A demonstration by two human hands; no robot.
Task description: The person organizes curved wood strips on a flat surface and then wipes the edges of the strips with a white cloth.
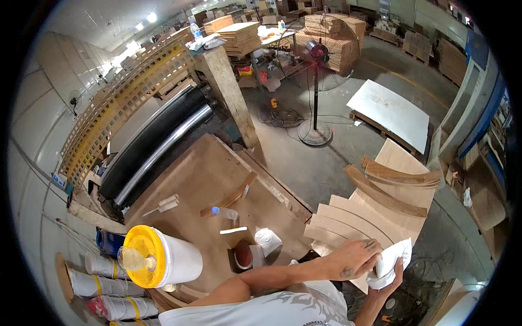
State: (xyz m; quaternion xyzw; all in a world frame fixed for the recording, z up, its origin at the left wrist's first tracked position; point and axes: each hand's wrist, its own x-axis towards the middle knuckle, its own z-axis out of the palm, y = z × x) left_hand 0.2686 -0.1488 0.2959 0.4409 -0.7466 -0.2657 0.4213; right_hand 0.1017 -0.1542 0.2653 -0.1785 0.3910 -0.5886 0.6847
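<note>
A white, crumpled bundle (392, 263) is being held between both hands at the lower right, over the near end of a spread of pale wooden sheets (348, 217). Its left edge is being gripped by the left hand (353, 259), whose fingertips are being hidden by the turned wrist and the bundle; its right side is being clasped by the right hand (390, 285), whose palm is being partly covered. Whether cloth or paper is being held cannot be told.

Dark marks are showing on the back of the left hand, too blurred to be read. A small pale tag is being carried by a curved wooden strip (236, 191) on the brown table (179, 179), its print too small to be made out. Beside it a clear bottle with a blue cap (231, 213) is lying.

The far rim of a yellow-lidded white bucket (182, 261) is being hidden by a translucent container (132, 258) on top. White wrapped rolls (125, 307) are being cut off by the lower edge, and the contents of a reddish-brown vessel (243, 255) are being left unclear.
</note>
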